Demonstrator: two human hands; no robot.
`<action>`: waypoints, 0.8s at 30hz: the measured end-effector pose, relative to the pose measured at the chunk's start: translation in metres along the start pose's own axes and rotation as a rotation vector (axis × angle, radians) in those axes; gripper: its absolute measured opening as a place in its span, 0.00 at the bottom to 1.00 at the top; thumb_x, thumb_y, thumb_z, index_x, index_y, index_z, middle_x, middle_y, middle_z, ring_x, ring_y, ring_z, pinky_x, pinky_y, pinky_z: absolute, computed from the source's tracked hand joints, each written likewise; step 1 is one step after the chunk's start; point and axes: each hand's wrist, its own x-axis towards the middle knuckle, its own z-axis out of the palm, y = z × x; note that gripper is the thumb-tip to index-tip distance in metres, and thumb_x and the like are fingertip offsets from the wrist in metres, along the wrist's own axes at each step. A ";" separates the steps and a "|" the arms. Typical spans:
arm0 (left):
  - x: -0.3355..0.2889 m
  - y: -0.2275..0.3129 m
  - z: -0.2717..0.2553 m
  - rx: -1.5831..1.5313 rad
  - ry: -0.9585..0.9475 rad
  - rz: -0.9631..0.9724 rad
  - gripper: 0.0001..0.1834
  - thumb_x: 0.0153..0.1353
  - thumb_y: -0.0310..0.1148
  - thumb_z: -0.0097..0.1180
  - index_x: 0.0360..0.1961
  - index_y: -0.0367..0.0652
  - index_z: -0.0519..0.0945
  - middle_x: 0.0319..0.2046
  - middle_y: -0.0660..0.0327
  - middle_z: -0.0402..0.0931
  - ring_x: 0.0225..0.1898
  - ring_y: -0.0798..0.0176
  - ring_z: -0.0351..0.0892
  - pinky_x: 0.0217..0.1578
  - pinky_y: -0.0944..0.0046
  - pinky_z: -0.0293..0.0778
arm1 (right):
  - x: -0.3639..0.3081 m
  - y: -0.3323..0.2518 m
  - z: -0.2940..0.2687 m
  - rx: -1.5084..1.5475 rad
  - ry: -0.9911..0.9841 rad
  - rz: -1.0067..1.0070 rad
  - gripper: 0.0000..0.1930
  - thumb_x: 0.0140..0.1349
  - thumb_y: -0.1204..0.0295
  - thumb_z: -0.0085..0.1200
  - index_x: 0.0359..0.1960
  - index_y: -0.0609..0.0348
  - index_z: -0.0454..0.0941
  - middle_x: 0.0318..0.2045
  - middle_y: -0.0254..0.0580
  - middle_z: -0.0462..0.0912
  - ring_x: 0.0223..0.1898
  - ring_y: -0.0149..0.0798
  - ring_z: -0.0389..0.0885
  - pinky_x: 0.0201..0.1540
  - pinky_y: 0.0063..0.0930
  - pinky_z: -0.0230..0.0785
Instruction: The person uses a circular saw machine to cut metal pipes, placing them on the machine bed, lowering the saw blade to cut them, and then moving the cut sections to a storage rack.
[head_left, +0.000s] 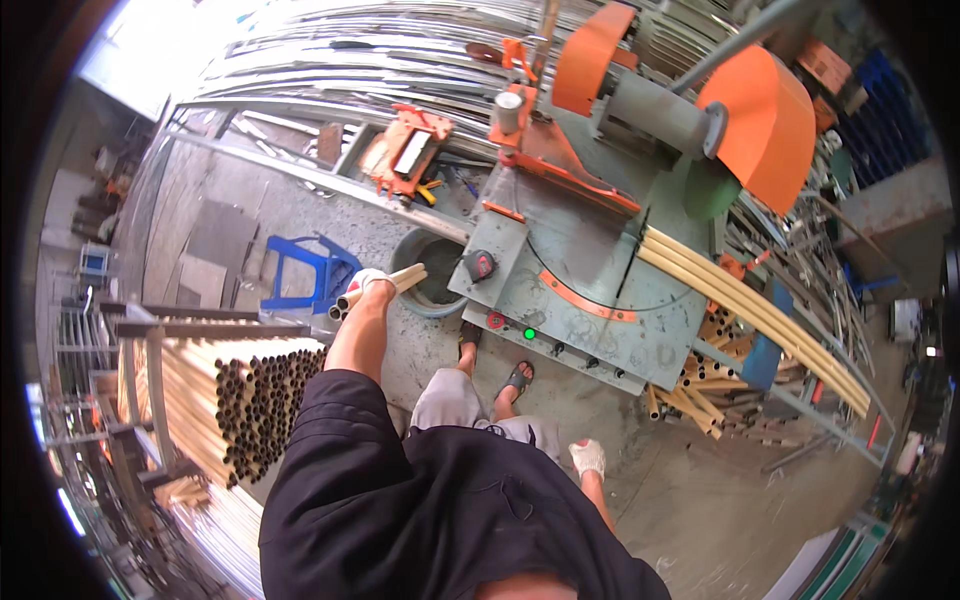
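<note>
My left hand (374, 281), in a white glove, is closed around a few short gold-coloured tubes (408, 277). It holds them out to the left of the saw table, beside a round grey bin (432, 297). My right hand (588, 456), also gloved, hangs low at my side, away from the machine. Its fingers look loosely open, and nothing shows in them. On the grey saw table (560, 285), several long gold tubes (755, 315) lie side by side, jutting off to the right. Above the table sits the cutting head with its orange blade guard (765, 125).
A rack of stacked gold tubes (200, 400) stands at the left. Behind the bin is a blue stool (305, 270). A tape measure (480, 265) rests on the table's left corner, above the lit green button (529, 334). Metal profiles (370, 60) fill the back.
</note>
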 end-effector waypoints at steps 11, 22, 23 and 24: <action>-0.263 -0.176 0.173 -0.779 0.274 -0.005 0.27 0.37 0.43 0.69 0.40 0.39 0.83 0.34 0.47 0.84 0.35 0.48 0.86 0.37 0.52 0.81 | 0.038 -0.087 0.015 -0.424 -0.236 -0.454 0.19 0.48 0.62 0.59 0.40 0.60 0.87 0.42 0.58 0.86 0.49 0.56 0.84 0.52 0.44 0.76; -0.464 -0.160 0.270 -2.143 0.563 -0.518 0.20 0.49 0.27 0.68 0.39 0.34 0.72 0.25 0.57 0.79 0.19 0.67 0.78 0.21 0.66 0.77 | 0.039 -0.239 0.014 -0.799 -0.307 -0.866 0.19 0.52 0.60 0.57 0.41 0.56 0.88 0.39 0.53 0.87 0.45 0.52 0.86 0.50 0.41 0.76; -0.455 -0.161 0.275 -2.230 0.578 -0.536 0.19 0.50 0.27 0.68 0.39 0.35 0.72 0.24 0.58 0.78 0.19 0.67 0.78 0.21 0.65 0.78 | 0.029 -0.250 0.016 -0.811 -0.339 -0.924 0.20 0.53 0.58 0.56 0.42 0.57 0.87 0.40 0.55 0.87 0.46 0.53 0.86 0.51 0.42 0.76; -0.450 -0.165 0.278 -2.310 0.597 -0.556 0.19 0.51 0.27 0.68 0.39 0.35 0.72 0.24 0.58 0.78 0.19 0.66 0.78 0.21 0.64 0.79 | 0.016 -0.260 0.021 -0.819 -0.378 -0.982 0.21 0.54 0.56 0.56 0.42 0.58 0.87 0.41 0.56 0.86 0.47 0.55 0.85 0.52 0.43 0.75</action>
